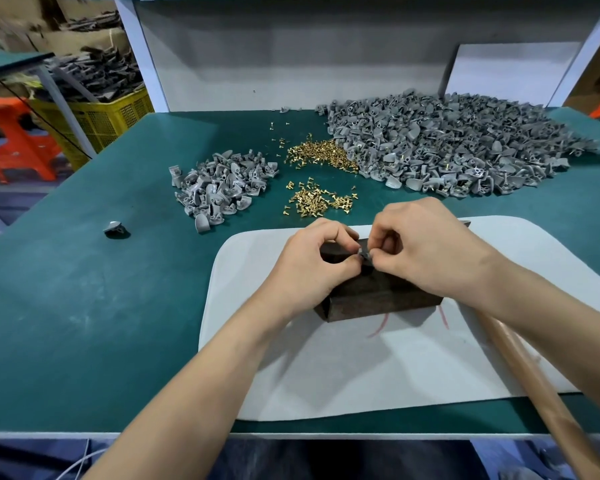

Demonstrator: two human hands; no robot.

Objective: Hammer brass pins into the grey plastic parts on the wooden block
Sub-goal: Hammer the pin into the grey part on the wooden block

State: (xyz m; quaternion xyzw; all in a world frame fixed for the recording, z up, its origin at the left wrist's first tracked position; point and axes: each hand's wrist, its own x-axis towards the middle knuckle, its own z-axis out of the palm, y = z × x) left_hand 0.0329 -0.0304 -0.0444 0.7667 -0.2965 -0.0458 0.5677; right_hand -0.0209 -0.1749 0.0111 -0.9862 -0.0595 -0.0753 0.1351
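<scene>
Head view shows both hands meeting over the dark wooden block (378, 296), which stands on a white mat (326, 375) on the green table (84, 306). The mat probably cushions the blows and spares the table top.

The left hand (312, 261) has its fingers curled and pinches a grey plastic part (364, 255) at the block's top edge, seemingly to steady it on the wood. The right hand (426, 247) is also closed in a pinch, its fingertips touching the same part from the other side. This looks like seating a pin or settling the part, but no brass pin can be made out between the fingers. So the part lies right between the two sets of fingertips, on top of the block and not lifted clear of it.

A hammer handle (541, 386) runs under the right forearm toward the near right corner, held by neither hand and close by for the strike.

Supplies sit within reach beyond the block: a near heap of brass pins (319, 199), a further heap of pins (321, 154), a small pile of grey parts (219, 185) on the left, and a large pile of grey parts (447, 143) on the right, some showing brass. One stray part (115, 228) lies apart at far left.
</scene>
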